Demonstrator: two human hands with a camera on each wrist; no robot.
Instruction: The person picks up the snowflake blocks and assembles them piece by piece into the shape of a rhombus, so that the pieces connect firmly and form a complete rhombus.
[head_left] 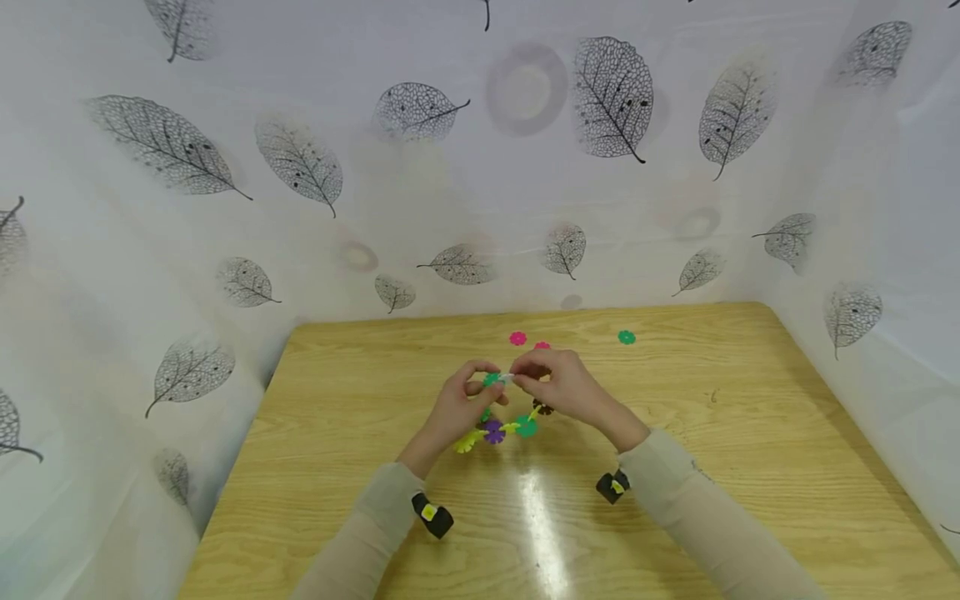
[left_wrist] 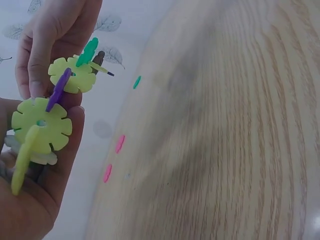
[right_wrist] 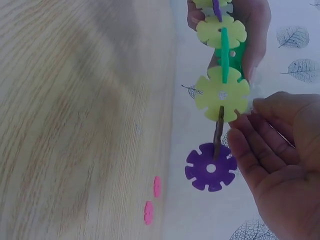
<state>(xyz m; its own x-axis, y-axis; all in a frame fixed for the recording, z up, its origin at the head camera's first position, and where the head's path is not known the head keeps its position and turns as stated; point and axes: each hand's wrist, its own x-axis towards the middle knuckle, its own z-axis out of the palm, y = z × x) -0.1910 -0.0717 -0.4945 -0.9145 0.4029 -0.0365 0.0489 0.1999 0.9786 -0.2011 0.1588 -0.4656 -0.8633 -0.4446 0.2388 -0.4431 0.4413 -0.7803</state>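
Observation:
My left hand (head_left: 453,408) grips a green notched disc (head_left: 491,379) between thumb and fingers. The right hand (head_left: 564,385) pinches a small whitish notched disc (head_left: 507,377) at its edge, right against the green one. Below the hands hangs a chain of flower-shaped discs slotted together. It includes a purple disc (head_left: 493,431), yellow discs (left_wrist: 42,124), a green disc (head_left: 527,427) and a brown disc (right_wrist: 218,132) seen edge-on. In the right wrist view another purple disc (right_wrist: 211,167) ends the chain. My fingers hide part of the joint between the green and whitish discs.
Two pink discs (head_left: 517,338) lie near the back of the wooden table (head_left: 337,500), one partly behind the right hand. A loose green disc (head_left: 626,337) lies farther right. Leaf-printed white cloth (head_left: 465,183) surrounds the table's back and sides.

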